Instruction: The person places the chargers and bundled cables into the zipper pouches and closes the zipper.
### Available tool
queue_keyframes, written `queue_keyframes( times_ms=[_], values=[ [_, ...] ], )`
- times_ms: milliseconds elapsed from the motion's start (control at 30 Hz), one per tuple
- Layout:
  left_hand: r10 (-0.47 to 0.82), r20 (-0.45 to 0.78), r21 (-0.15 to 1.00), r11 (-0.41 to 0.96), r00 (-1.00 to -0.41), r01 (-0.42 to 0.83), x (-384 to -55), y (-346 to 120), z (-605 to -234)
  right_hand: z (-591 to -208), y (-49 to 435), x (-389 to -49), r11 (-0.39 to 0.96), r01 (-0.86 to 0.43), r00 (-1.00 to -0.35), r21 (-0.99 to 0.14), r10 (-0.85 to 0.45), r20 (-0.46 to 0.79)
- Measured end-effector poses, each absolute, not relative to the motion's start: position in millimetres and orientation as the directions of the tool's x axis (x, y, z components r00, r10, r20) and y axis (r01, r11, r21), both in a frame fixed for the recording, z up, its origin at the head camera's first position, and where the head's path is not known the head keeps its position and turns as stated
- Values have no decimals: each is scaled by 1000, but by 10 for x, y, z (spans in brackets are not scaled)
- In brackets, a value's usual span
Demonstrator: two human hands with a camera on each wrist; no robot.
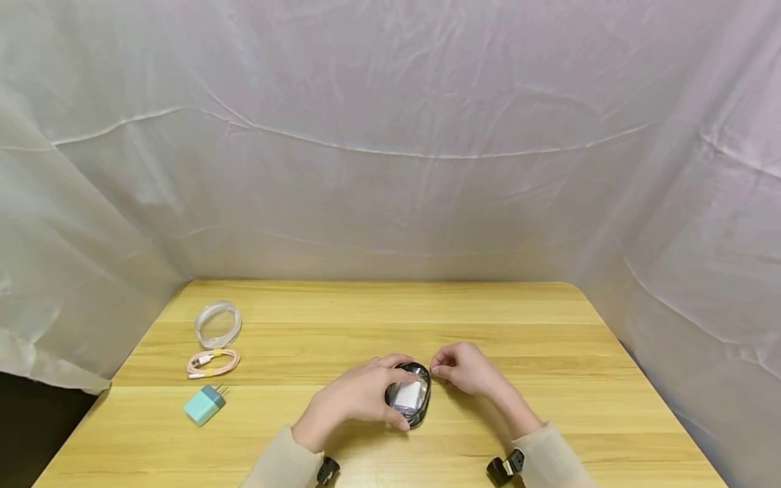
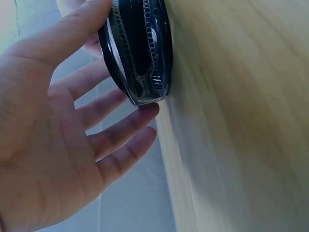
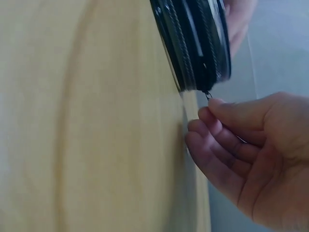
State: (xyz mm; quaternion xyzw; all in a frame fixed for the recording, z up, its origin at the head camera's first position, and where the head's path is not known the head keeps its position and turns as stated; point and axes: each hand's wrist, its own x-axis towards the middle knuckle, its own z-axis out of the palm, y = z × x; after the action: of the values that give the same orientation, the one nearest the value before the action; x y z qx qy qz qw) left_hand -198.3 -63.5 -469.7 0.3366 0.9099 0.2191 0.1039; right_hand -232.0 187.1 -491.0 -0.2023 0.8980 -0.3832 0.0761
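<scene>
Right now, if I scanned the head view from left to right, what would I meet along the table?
A near-to-far row of teal plug, pink cable and clear ring → black zip case → right fingers.

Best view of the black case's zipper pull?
Right wrist: the zipper pull shows at the end of the black case, pinched by the right hand. The left wrist view shows the case but no clear pull; in the head view it's too small to tell.
</scene>
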Motion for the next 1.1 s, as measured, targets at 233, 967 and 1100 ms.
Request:
queue_keyframes(
  times_ms=[233, 967, 1100],
  values=[
    [674, 5, 473, 650, -739, 595, -2012, -627, -4732, -4946, 1794, -2309, 654, -330, -920, -681, -386, 75],
    [749, 64, 483, 555, -660, 677, -2051, -670, -4737, -4954, 1833, -2306, 636, -314, -910, -705, -414, 31],
    [735, 57, 490, 569, -675, 661, -2045, -662, -4736, -4950, 1876, -2326, 626, -337, -898, -703, -439, 39]
  ],
)
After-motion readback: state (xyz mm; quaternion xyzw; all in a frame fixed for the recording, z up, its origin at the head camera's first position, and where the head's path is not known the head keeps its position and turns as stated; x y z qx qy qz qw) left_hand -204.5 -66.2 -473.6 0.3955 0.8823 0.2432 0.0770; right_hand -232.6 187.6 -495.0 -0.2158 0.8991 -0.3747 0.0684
